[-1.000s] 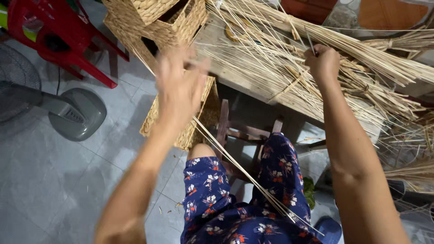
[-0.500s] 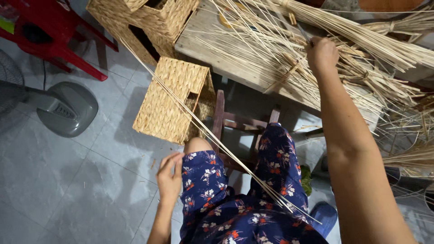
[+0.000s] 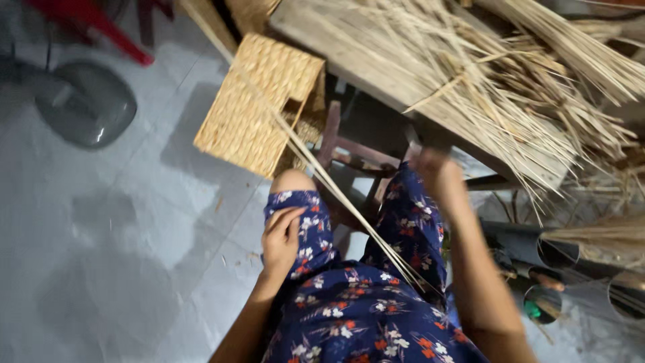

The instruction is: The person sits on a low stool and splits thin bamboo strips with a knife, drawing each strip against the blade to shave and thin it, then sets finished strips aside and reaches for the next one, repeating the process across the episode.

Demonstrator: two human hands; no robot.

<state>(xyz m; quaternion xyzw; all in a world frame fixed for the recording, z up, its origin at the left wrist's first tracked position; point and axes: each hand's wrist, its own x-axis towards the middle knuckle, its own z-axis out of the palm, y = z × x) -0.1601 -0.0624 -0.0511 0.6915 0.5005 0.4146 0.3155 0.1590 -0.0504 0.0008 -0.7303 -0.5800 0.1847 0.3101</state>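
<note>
Left hand flat on thigh, right hand raised nr straw bundle, blurred

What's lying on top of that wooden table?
The wooden table bears a heap of pale straw stalks, some overhanging its edge. Whatever lies beneath the heap is covered. The blurred right hand is just below the edge.

Wooden bench piled with straw stalks; woven basket on floor.

Matt woven-straw basket, rough wooden bench.
</note>
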